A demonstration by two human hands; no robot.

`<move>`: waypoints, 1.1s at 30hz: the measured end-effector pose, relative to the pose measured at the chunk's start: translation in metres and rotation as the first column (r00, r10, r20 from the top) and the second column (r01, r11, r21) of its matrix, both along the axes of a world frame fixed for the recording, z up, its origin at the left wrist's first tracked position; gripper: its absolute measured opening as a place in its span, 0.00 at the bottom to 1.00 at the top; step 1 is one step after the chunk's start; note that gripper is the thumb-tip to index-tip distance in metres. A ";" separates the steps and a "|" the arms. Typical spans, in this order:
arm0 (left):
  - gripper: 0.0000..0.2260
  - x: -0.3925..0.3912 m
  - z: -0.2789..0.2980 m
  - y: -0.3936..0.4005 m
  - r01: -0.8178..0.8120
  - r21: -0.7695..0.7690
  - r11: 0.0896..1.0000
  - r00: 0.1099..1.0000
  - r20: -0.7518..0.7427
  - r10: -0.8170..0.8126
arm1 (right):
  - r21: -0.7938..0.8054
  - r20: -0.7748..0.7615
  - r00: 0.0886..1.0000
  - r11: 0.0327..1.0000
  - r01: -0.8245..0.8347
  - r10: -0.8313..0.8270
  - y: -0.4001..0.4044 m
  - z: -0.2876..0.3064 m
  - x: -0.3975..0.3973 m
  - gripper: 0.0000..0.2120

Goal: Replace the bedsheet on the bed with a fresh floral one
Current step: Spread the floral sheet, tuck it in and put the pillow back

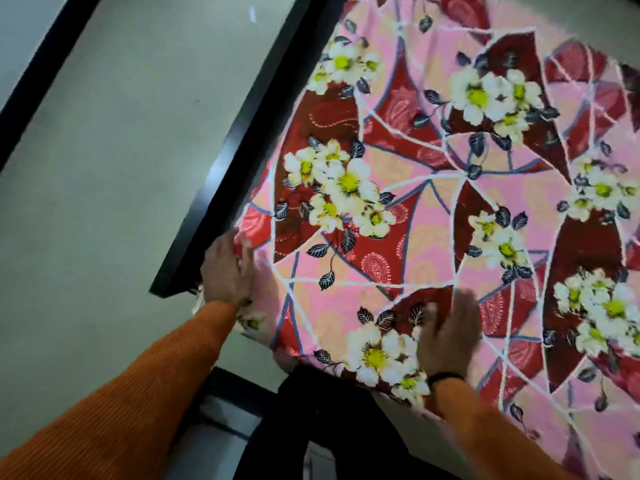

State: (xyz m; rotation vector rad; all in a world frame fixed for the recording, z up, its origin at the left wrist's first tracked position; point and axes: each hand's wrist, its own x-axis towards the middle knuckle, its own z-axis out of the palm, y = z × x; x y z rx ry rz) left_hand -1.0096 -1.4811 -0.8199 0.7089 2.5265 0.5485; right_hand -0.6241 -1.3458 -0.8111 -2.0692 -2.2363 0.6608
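Floral sheet [450,209] is lying spread over the bed, filling the right of the frame. Left hand [227,270] is clutching the sheet's corner beside the black bed frame [242,140] at lower centre. Right hand [448,336] is pressing flat, fingers straight, on the sheet's lower edge.

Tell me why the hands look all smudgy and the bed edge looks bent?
In the head view, the right hand is smeared by motion blur, its fingers flat on the floral sheet; the left hand at the sheet's corner is a bit sharper; the black bed frame curves because the lens is wide-angle; soft glare shows on the grey floor.
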 end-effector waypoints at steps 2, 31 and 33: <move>0.29 0.007 -0.011 0.048 0.114 -0.040 0.993 0.993 -0.008 -0.115 | -0.104 0.186 0.954 0.961 0.257 -0.235 0.028 -0.042 0.077 0.35; 0.46 -0.113 -0.023 0.266 0.563 -0.249 0.788 0.811 0.351 -0.468 | -0.278 0.116 0.973 0.934 0.224 -0.199 0.185 -0.025 -0.206 0.76; 0.47 -0.113 -0.028 0.269 0.558 -0.264 0.787 0.813 0.363 -0.455 | -0.271 0.155 0.959 0.923 0.274 -0.239 0.196 -0.032 -0.221 0.81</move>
